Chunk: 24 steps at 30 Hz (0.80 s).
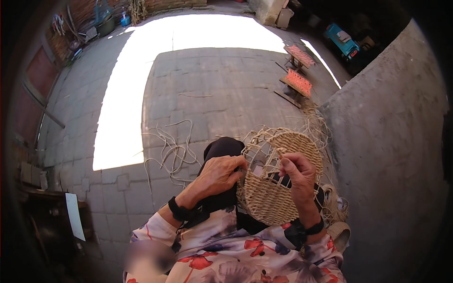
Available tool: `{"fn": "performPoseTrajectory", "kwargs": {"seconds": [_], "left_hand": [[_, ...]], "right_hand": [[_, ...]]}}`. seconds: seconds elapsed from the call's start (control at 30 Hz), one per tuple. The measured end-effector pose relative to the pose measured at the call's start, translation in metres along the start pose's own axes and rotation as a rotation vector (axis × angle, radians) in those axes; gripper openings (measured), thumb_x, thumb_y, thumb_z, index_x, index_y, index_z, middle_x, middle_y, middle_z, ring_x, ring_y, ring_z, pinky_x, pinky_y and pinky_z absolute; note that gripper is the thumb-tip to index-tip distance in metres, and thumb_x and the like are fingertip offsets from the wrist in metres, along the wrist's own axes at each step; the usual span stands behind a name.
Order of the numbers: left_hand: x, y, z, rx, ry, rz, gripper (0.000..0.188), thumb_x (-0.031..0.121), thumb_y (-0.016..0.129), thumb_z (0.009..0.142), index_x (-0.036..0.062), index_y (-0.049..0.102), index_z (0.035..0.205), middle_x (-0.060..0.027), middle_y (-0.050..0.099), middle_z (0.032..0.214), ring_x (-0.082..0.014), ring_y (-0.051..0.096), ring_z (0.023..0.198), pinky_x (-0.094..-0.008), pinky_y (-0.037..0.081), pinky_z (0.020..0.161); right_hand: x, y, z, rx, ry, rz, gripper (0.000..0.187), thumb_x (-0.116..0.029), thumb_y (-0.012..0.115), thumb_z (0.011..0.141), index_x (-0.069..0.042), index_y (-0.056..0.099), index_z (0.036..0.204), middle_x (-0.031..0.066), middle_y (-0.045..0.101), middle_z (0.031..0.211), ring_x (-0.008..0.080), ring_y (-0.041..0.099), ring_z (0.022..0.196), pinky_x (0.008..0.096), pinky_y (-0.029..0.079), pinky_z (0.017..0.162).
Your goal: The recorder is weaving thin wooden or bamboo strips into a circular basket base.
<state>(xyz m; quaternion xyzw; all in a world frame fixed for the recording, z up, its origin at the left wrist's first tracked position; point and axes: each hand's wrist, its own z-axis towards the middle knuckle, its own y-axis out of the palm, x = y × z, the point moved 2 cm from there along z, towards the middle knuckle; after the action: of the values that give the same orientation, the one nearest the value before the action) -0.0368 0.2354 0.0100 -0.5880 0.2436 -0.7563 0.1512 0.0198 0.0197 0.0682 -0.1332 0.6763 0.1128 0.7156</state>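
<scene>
A round basket (271, 203) of twisted straw cord rests on my lap, part densely woven and part open frame with bare strands. At its left rim, my left hand (219, 174) is closed with thumb and fingers against the edge. Over the open part, my right hand (299, 172) pinches a straw cord (281, 151) between thumb and fingers. The left fingertips are partly hidden by the rim. Dark cuffs circle both wrists.
Loose cords (172, 148) lie on the paved floor to the left. A bundle of cord (332, 205) sits by my right side. Two low stools with red woven seats (298, 82) stand ahead right. A concrete wall (387, 151) rises close on the right.
</scene>
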Motion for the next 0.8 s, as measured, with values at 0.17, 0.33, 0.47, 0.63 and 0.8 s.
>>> {"fn": "performPoseTrajectory", "kwargs": {"seconds": [0.17,0.33,0.47,0.63,0.8], "left_hand": [[-0.004,0.002,-0.002,0.060,0.020,-0.078,0.016,0.009,0.062,0.083,0.0078,0.061,0.099,-0.0120,0.067,0.087,-0.0326,0.064,0.085,-0.0412,0.049,0.076],[-0.001,-0.005,-0.013,0.357,-0.359,-0.528,0.012,0.005,0.060,0.090,0.0028,0.066,0.100,-0.0116,0.070,0.087,-0.0211,0.068,0.078,-0.0298,0.051,0.065],[0.020,-0.028,-0.019,0.773,0.100,-0.039,0.014,0.005,0.067,0.088,0.0032,0.066,0.103,-0.0051,0.065,0.082,-0.0107,0.059,0.066,-0.0238,0.046,0.058],[0.031,-0.025,-0.006,0.539,0.179,0.150,0.017,0.007,0.074,0.079,0.0040,0.069,0.095,-0.0076,0.054,0.076,-0.0246,0.058,0.067,-0.0358,0.047,0.059],[0.011,-0.025,0.001,0.473,0.181,0.108,0.009,0.005,0.069,0.082,0.0026,0.067,0.091,-0.0116,0.062,0.079,-0.0296,0.064,0.071,-0.0373,0.051,0.063]], "right_hand": [[-0.024,0.018,0.006,-0.087,-0.006,0.126,0.012,-0.010,0.067,0.094,0.001,0.067,0.099,0.0005,0.064,0.081,0.0063,0.056,0.069,0.0210,0.046,0.062],[-0.030,0.035,0.020,-0.130,-0.327,-0.413,0.003,-0.002,0.068,0.088,-0.001,0.065,0.087,0.0023,0.060,0.077,0.0078,0.056,0.066,0.0228,0.044,0.062],[-0.021,0.041,0.021,-0.100,-0.688,-0.802,0.016,0.006,0.069,0.073,-0.005,0.061,0.081,0.0068,0.056,0.072,0.0222,0.055,0.065,0.0332,0.043,0.059],[-0.023,0.053,0.022,-0.164,-0.777,-0.874,0.020,0.006,0.070,0.069,-0.006,0.060,0.081,0.0069,0.055,0.072,0.0260,0.055,0.067,0.0363,0.042,0.060],[-0.048,0.061,0.016,-0.170,-0.900,-0.988,0.025,0.005,0.072,0.070,-0.006,0.064,0.091,0.0085,0.061,0.086,0.0275,0.058,0.078,0.0378,0.046,0.068]]}}
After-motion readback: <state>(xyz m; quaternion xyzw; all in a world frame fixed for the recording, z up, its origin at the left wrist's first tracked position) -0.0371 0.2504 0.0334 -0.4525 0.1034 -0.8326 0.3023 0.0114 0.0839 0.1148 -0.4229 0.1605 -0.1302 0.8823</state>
